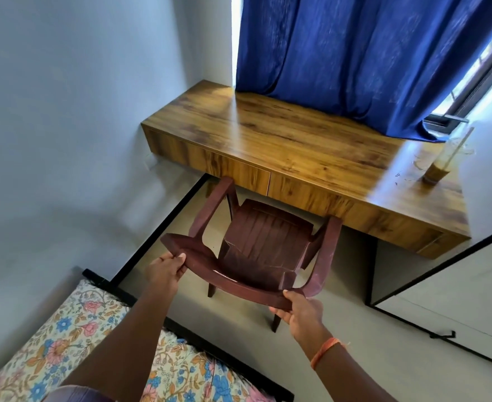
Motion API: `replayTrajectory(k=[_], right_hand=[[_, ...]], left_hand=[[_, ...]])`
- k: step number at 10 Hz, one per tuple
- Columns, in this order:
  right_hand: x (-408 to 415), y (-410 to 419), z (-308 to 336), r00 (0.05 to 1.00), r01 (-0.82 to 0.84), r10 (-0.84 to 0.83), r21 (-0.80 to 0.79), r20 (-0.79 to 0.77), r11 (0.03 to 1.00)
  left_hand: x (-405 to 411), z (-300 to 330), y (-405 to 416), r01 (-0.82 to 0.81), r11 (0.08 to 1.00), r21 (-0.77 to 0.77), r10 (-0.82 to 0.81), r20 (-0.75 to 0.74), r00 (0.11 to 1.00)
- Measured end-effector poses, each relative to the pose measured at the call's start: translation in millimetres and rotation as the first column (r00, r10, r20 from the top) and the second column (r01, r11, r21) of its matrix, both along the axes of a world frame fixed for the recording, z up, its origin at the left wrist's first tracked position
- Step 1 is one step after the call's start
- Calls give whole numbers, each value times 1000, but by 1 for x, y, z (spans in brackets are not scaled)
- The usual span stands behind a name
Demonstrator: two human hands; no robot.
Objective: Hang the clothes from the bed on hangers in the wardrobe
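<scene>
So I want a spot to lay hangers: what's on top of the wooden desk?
On the wooden desk stand a plastic cup with a straw, near its right end, and the blue curtain's hem. Whatever lies behind the curtain is hidden.

Both bare arms reach forward and down. The left hand grips the left end of the chair's top rail, fingers curled over its edge. The right hand grips the rail's right end, thumb on top. An orange thread band circles the right wrist.
</scene>
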State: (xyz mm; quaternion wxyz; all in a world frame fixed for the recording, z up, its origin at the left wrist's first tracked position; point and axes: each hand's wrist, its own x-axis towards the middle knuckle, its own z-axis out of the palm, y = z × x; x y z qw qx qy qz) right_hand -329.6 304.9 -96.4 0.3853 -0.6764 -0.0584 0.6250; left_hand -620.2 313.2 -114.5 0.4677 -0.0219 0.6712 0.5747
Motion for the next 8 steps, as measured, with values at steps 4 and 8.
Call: replayTrajectory(k=[4,8], right_hand=[[16,1,-1,980,-198,196,-52,-42,979],[56,-84,6,173,-946,427,30,888,322]], left_hand=[[66,8,-20,-24,1000,18,25,-7,1000],[156,43,-197,116,970,-213,-228,-634,739]])
